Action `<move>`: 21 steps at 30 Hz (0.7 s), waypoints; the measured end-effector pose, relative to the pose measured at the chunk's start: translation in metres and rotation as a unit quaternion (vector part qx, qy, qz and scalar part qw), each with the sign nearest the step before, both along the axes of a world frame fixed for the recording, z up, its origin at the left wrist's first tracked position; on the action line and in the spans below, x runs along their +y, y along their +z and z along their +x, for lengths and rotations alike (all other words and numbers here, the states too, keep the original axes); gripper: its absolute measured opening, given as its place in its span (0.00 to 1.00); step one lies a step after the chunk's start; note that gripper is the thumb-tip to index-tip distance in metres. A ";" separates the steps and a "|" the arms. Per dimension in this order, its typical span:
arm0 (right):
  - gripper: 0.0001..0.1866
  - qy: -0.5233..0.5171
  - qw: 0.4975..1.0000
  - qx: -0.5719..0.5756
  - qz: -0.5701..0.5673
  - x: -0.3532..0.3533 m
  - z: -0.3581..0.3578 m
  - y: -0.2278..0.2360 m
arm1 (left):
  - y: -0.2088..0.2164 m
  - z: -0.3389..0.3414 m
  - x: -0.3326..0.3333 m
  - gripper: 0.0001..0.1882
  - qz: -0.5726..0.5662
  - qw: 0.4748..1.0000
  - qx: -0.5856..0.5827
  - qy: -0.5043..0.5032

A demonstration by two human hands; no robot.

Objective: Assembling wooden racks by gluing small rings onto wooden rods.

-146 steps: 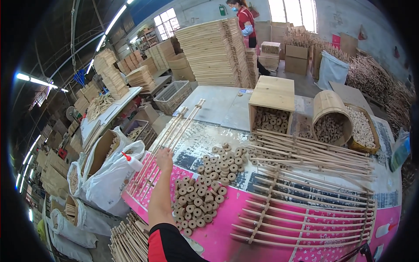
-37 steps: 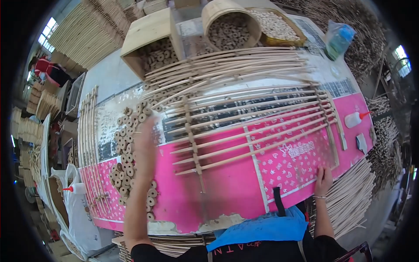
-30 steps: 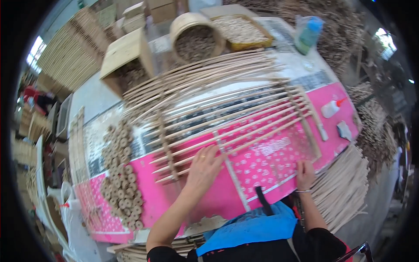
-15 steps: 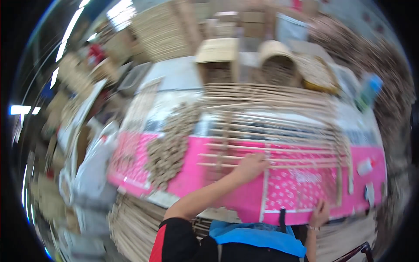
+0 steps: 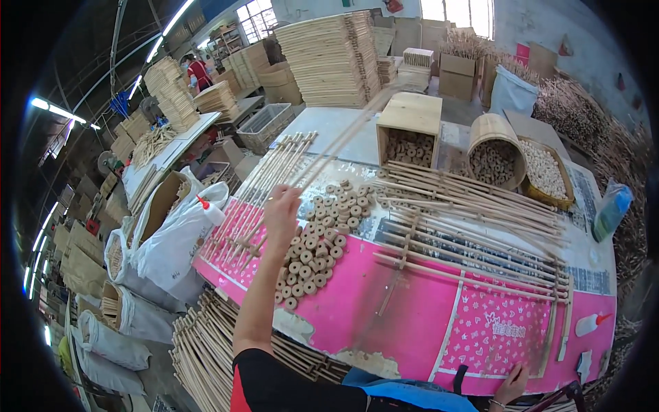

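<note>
My left hand (image 5: 281,214) is closed around thin wooden rods (image 5: 343,141), blurred by motion and slanting up to the right; I cannot tell their exact number. It hangs over a row of parallel rods (image 5: 278,161) at the table's left, beside a heap of wooden rings (image 5: 312,257). My right hand (image 5: 511,383) rests at the front edge of the table, fingers loosely bent and partly seen, with no object visible in them. Near it is an upright wooden strip (image 5: 549,336). More rods (image 5: 473,264) lie across crosspieces on the right half.
A wooden box (image 5: 412,113), a round wooden tub (image 5: 489,127) and a basket of pale pieces (image 5: 570,185) line the back. Glue bottles lie at left (image 5: 213,211) and right (image 5: 589,324). White sacks (image 5: 171,254) stand left; rod bundles (image 5: 206,336) lie below the front edge.
My left hand has moved left from the near rods on the crosspieces, carrying rods toward the left row. The view has swung left. My right hand stays by the front edge.
</note>
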State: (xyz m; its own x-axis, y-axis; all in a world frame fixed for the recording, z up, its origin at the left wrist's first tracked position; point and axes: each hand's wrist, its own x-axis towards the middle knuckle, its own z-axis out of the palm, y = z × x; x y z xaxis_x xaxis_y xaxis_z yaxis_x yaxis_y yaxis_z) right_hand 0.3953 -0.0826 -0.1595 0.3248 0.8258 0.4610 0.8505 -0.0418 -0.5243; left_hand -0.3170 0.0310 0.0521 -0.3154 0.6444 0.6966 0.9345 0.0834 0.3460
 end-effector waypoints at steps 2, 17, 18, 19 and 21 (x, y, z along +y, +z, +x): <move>0.17 -0.038 0.992 -0.123 -0.017 0.003 -0.030 0.042 | -0.031 -0.049 0.003 0.09 -0.017 0.996 0.008 0.084; 0.18 -0.029 0.996 -0.088 -0.009 -0.003 -0.018 0.020 | -0.162 -0.172 0.044 0.08 -0.178 0.952 0.034 0.246; 0.18 -0.032 0.995 -0.092 -0.012 -0.005 -0.018 0.020 | -0.164 -0.171 0.044 0.08 -0.174 0.949 0.046 0.258; 0.18 -0.034 0.995 -0.093 -0.014 -0.005 -0.019 0.019 | -0.164 -0.171 0.042 0.08 -0.169 0.945 0.059 0.273; 0.19 -0.036 0.995 -0.096 -0.018 -0.007 -0.019 0.017 | -0.169 -0.176 0.039 0.08 -0.179 0.935 0.076 0.295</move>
State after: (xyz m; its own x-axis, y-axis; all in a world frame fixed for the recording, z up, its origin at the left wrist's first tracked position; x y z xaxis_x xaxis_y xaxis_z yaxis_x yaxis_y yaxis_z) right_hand 0.3765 -0.0897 -0.1420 0.2921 0.8211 0.4904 0.9289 -0.1215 -0.3500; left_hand -0.4932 0.0695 -0.1166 -0.6048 0.5899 0.5350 0.7252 0.6856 0.0639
